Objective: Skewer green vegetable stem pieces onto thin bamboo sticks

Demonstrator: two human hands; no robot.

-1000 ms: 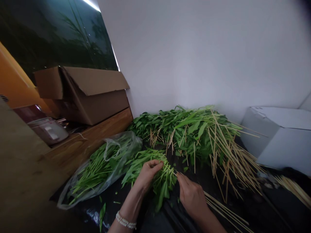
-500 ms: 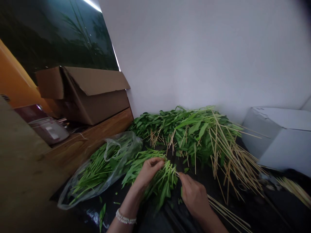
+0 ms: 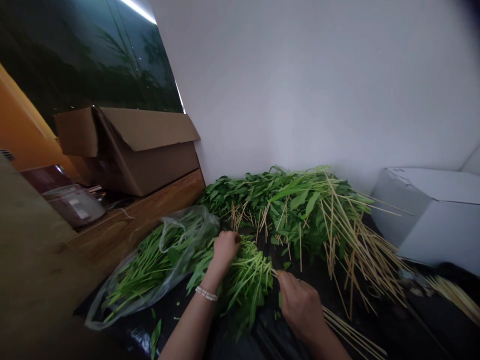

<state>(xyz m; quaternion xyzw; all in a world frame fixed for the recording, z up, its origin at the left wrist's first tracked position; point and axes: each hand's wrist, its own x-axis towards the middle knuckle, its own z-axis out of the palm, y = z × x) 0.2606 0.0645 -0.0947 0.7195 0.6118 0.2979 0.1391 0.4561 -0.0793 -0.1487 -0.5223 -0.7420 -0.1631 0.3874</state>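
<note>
My left hand (image 3: 224,248) is closed on the far side of a loose bunch of green leafy stems (image 3: 245,285) lying on black plastic sheeting (image 3: 262,337). A bead bracelet circles that wrist. My right hand (image 3: 300,305) pinches a thin bamboo skewer (image 3: 275,273) whose tip touches the cut ends of the bunch. More skewers (image 3: 348,336) lie under and to the right of this hand.
A big pile of skewered greens (image 3: 300,205) lies behind against the white wall. A clear plastic bag of greens (image 3: 157,260) sits at left by a wooden ledge (image 3: 138,220) with a cardboard box (image 3: 131,150). A white box (image 3: 431,215) stands right.
My left hand has reached farther forward over the bunch, toward the bag's mouth. My right hand has stayed at the stem ends with its skewer.
</note>
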